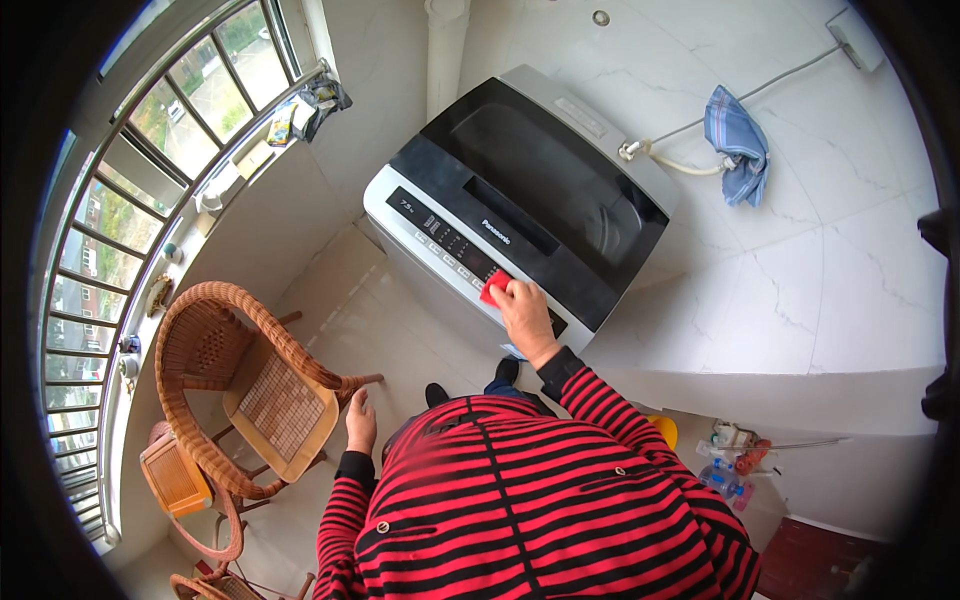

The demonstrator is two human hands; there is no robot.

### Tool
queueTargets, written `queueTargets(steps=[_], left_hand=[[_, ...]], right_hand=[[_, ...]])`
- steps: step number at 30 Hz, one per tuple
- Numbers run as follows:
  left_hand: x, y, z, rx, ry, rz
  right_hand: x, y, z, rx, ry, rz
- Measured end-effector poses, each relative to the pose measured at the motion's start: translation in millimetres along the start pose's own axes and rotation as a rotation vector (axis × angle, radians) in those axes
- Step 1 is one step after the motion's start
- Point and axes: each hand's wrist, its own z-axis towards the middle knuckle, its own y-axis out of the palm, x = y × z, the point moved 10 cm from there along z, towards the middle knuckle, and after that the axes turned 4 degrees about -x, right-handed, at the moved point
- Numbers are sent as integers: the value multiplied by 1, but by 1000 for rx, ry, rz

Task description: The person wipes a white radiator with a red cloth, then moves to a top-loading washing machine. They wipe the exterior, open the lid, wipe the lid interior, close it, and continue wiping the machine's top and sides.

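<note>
A top-loading washing machine (600, 215) with a dark glossy lid and a white front edge stands ahead of me. My right hand (525, 318) pinches a small red cloth (494, 287) against the right part of its control panel (440, 240). The fingers cover part of the cloth and some buttons. Beside my body, low on the left, hangs my left hand (361, 424), its fingers loosely apart with nothing in them. It is nearest to the front end of a wicker chair's (290, 345) armrest.
A curved, barred window with a cluttered sill (205, 222) runs along the left. A blue cloth (737, 147) hangs around the tap by the right wall, near the machine's hose (690, 168). Plastic bottles (722, 478) stand low at right; more wicker furniture (180, 470) is at lower left.
</note>
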Motion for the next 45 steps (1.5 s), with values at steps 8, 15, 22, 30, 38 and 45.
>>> queueTargets(steps=[8,15,22,30,38,45], left_hand=[[10,1,24,-88,12,-56],[-35,-18,9,-76,-72,13],[-87,-27,-27,-79,-197,-78],[-89,-34,-21,-136,-149,-57],[-98,-26,-17,-186,-251,-44],[-37,-32,24,-179,-95,-48]], right_hand=[[28,-35,-75,-39,46,130],[159,-88,-89,253,720,-83],[42,-5,0,172,267,-90],[-44,41,36,5,-37,-4],[64,-60,-79,99,255,-292],[87,-48,-25,201,398,-207]])
